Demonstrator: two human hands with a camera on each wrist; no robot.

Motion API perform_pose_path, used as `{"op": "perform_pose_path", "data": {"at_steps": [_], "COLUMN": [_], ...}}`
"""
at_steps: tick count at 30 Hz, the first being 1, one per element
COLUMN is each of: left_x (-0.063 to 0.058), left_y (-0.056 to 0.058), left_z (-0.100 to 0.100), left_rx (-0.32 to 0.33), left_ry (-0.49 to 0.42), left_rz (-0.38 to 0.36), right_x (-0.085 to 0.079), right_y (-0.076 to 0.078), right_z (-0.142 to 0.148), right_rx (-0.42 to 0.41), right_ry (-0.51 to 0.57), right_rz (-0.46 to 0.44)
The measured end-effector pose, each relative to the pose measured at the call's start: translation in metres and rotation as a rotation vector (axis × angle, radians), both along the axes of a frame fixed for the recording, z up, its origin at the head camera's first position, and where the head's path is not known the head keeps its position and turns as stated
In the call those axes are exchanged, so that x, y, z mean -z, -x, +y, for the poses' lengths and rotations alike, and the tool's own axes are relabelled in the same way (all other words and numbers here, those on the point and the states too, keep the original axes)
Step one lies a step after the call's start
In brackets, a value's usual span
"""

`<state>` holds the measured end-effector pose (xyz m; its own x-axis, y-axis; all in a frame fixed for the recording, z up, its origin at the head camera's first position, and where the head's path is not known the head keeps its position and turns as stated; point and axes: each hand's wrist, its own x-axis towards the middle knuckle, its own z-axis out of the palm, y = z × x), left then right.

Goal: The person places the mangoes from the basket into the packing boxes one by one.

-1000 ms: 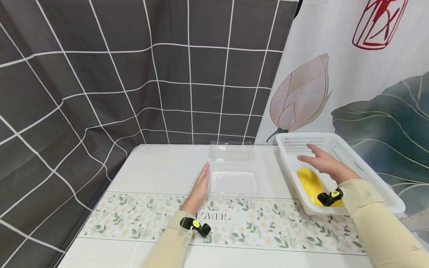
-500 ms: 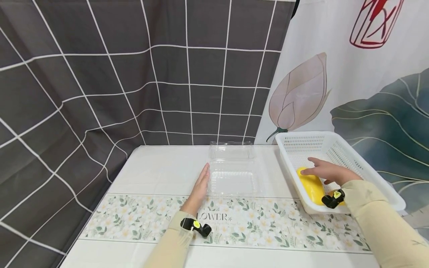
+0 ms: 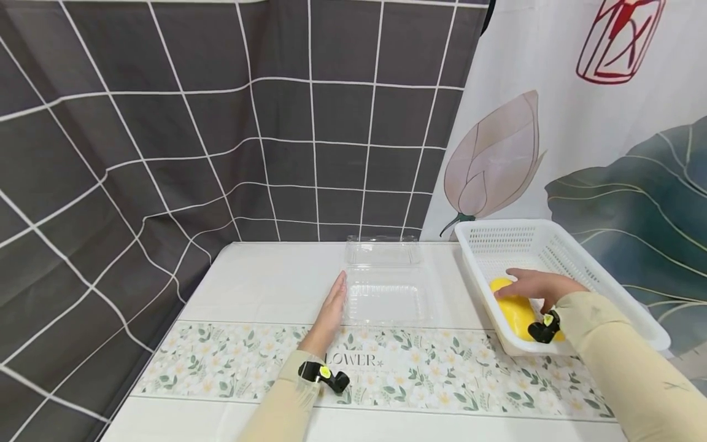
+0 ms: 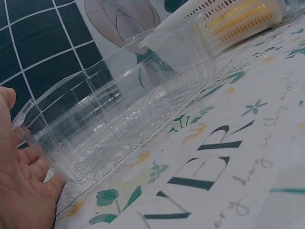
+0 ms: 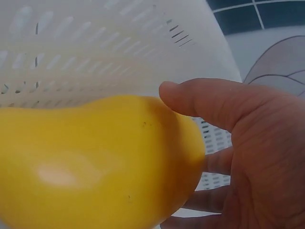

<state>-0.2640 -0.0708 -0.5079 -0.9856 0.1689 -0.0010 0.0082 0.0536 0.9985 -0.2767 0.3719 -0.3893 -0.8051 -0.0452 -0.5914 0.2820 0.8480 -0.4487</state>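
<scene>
A clear plastic clamshell box (image 3: 383, 301) lies on the table with its lid raised back. At its left side my left hand (image 3: 327, 310) rests with fairly straight fingers; in the left wrist view the palm and fingers (image 4: 28, 191) stand against the box's corner. My right hand (image 3: 544, 287) reaches down into a white basket. It grips the end of a large, smooth, mango-like yellow fruit (image 3: 515, 310). In the right wrist view the thumb (image 5: 190, 98) lies on the fruit's upper edge, and the other fingers curl round its end, partly hidden behind it.
The white slotted basket (image 3: 613, 279) stands at the table's right end, its walls rising around the right hand. A flowered strip (image 3: 431, 368) runs across the white tabletop. Behind hang a dark grid curtain (image 3: 342, 166) and a pale curtain with a flower print.
My right hand has lowered from above the basket onto the yellow fruit, and its thumb and fingers have closed round the end. My left hand has stayed at the box.
</scene>
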Motion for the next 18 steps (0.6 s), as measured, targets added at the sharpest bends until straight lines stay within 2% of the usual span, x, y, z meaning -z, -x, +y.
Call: {"op": "perform_pose_path", "data": {"at_steps": [18], "left_x": [0.0019], "left_y": [-0.0003], "left_z": [0.0024], "left_rx": [0.000], "left_ry": [0.003], "left_rz": [0.011], "right_x": [0.0097], "right_y": [0.0080], "right_z": [-0.0001], "right_rx": [-0.038], "right_ry": [-0.005], "right_rz": [-0.056]}}
